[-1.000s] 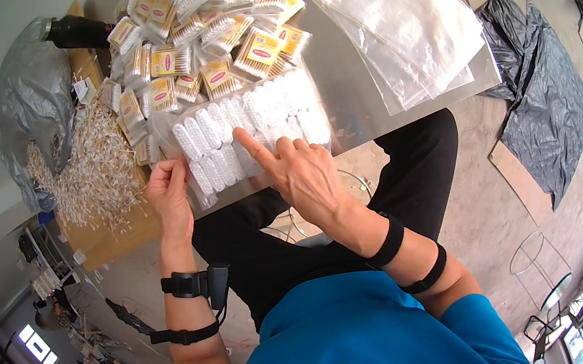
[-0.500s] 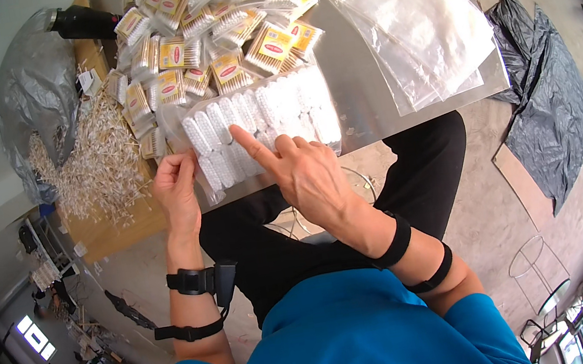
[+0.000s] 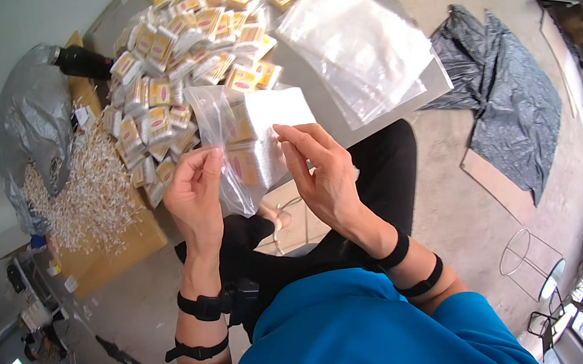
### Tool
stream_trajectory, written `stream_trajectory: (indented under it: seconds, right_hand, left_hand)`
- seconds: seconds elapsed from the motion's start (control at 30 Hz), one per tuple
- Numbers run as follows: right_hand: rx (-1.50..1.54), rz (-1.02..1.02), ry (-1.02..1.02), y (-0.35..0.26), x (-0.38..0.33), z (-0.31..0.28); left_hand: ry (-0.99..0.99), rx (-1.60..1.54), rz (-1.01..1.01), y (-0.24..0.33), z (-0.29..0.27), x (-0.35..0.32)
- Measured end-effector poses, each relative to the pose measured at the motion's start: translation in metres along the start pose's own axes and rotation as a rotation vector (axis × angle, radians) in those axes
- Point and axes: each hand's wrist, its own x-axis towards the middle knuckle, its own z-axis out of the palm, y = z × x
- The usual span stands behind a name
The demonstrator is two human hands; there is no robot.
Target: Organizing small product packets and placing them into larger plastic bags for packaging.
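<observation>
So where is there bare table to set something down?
A narrow strip of grey table shows between the filled bag and the flat clear bags; also a sliver to their right. Crowded: leftward, heaped packets, then loose swabs.

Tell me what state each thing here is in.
Packed clear bag: filled, closure unclear
Left hand: pinching the bag's edge
Right hand: fingers bent, grip unclear
Flat clear bags: empty, overlapping
Swab packets: heaped
Loose cotton swabs: piled
Dark plastic sheet: crumpled
Grey plastic bag: crumpled

At your grip, you have a clear bag point(image 3: 229, 184) showing yellow-and-white packs point(image 3: 246, 165). Beyond it, your packets point(image 3: 159, 123) carry yellow labels with red ovals. Left of it, your board point(image 3: 147, 231) is tan.
</observation>
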Motion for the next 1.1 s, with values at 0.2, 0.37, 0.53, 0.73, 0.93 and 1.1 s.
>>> stream_trajectory:
  seconds: [0.2,0.37,0.53,0.73,0.93,1.1]
  right_hand:
    - [-0.368,-0.301,0.099,0.000,0.000,-0.027]
    - [-0.407,-0.232,0.136,0.012,0.002,-0.051]
    - [-0.262,0.095,0.128,-0.017,0.014,-0.075]
    - [-0.030,0.258,0.020,-0.010,0.037,-0.083]
    - [-0.482,-0.275,0.139,-0.012,0.061,-0.101]
    - [-0.658,-0.562,-0.332,-0.011,0.103,-0.101]
  left_hand:
    - [-0.162,-0.013,0.087,0.013,0.046,0.001]
    - [-0.256,-0.079,0.069,0.023,0.074,0.002]
    - [-0.243,-0.169,0.081,0.030,0.081,0.002]
    - [-0.138,0.528,0.265,0.016,0.095,-0.005]
    - [-0.141,0.460,0.469,0.043,0.052,0.012]
    - [-0.274,0.499,0.458,0.044,0.021,0.030]
